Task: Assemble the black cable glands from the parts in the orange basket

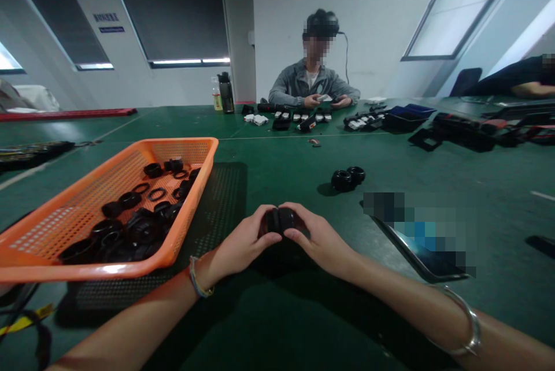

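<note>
My left hand (243,241) and my right hand (318,235) meet over the green table (277,325), both closed round one small black round part (280,221). The fingers of each hand wrap its sides, so most of the part is hidden. An orange basket (197,186) with several black rings and round fittings stands to the left of my left hand, on a black perforated mat (221,197). Two more black round parts (347,178) lie together on the table beyond my right hand.
A phone-like flat device (427,255) lies to the right of my right arm. Across the table a person (314,79) in a grey jacket handles small parts among black and white pieces, with a bottle (226,92) nearby. Black tools (472,128) lie at the far right.
</note>
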Demonstrator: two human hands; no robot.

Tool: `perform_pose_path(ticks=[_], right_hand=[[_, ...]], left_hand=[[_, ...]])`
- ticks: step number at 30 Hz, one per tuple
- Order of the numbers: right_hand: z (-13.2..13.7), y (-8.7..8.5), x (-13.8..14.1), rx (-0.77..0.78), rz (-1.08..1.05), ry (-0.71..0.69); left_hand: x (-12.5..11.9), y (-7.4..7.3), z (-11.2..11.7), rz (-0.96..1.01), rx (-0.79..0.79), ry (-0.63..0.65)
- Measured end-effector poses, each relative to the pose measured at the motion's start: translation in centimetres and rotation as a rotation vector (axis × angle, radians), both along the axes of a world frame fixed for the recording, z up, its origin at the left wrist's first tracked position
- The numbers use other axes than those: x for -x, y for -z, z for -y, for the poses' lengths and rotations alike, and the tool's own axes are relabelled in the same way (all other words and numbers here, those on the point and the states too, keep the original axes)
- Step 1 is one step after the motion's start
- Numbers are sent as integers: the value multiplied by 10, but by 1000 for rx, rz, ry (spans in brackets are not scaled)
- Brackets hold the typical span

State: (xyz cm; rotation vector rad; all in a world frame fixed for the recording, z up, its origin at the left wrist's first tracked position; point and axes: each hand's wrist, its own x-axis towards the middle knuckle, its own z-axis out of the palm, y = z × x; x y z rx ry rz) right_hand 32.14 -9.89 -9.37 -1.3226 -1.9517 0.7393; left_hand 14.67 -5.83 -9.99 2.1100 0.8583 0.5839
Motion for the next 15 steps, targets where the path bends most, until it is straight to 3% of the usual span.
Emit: perform_pose_path(ticks=[4,9,15], right_hand=[[2,5,-3,-122,41,-51],[1,7,-6,-198,127,-89],[0,2,-7,-297,280,-127]], left_hand=[[0,1,-2,17,76,32],[0,2,-1,4,31,4],[4,-2,-2,42,81,140]])
